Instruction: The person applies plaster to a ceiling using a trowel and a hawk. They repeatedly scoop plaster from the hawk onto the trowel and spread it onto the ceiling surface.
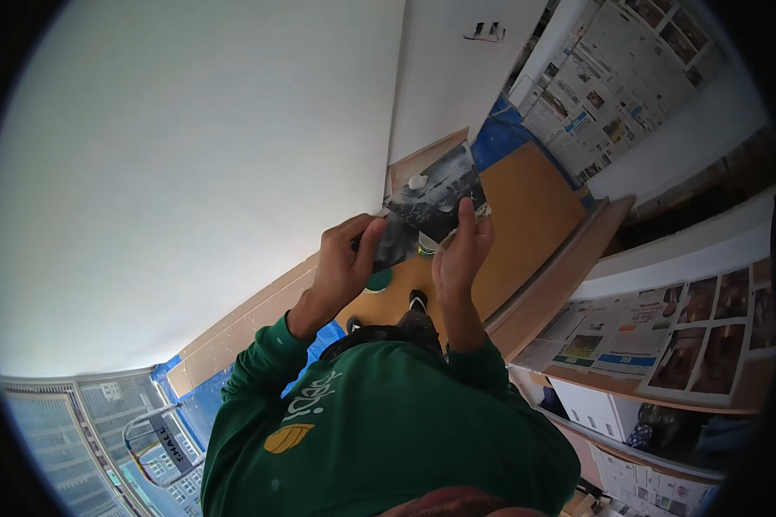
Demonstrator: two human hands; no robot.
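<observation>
My right hand grips a dark, flat filling knife by its edge, thumb on top. White filler is smeared across that blade, with a small lump of filler near its left edge. Another dark, flat filling knife is held in my left hand, between thumb and fingers. The two blades overlap in front of my body, the right one above; whether they touch I cannot tell. A green round thing, perhaps a tub or lid, shows below my left hand, partly hidden.
A large white wall rises on the left. Brown board covers the floor, with blue sheeting at its edges. Newspaper covers a shelf at right. A metal-framed stand is by the window, lower left.
</observation>
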